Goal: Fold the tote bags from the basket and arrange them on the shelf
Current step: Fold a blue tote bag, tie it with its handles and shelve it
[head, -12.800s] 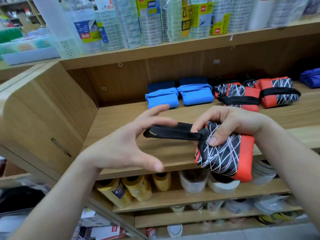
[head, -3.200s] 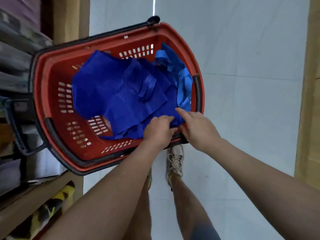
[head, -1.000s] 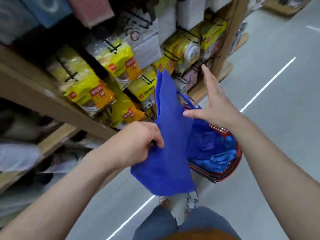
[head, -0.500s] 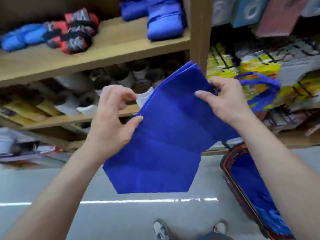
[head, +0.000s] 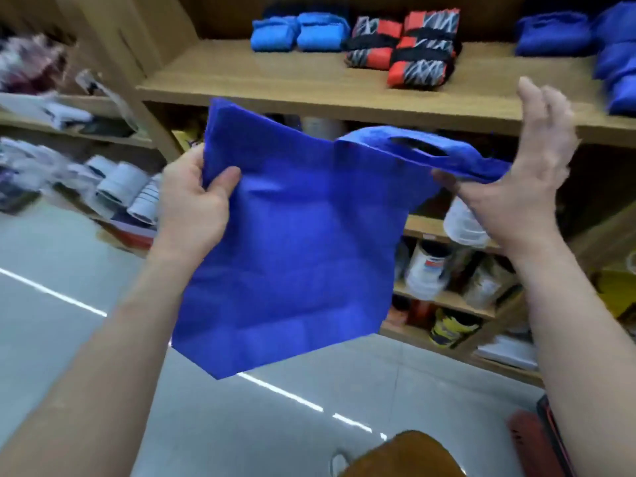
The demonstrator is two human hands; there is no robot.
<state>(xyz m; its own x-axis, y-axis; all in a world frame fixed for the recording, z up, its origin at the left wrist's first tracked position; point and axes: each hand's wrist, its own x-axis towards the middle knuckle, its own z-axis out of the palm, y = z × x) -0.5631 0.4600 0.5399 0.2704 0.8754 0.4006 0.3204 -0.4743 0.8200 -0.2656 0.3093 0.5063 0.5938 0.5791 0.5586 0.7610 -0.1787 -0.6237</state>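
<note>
Fingers [head: 540, 108] of right hand [head: 516, 187] spread, handle [head: 413, 149] over thumb; left hand [head: 192, 208] pinches blue tote bag [head: 292, 242] (held midair) before wooden shelf [head: 275, 80] bearing folded bags [head: 299, 37], above grey floor [head: 51, 253].

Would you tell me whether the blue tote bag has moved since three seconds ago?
Yes: the blue tote bag rose out of the red basket; left hand and right hand carry it before the wooden shelf.
</note>
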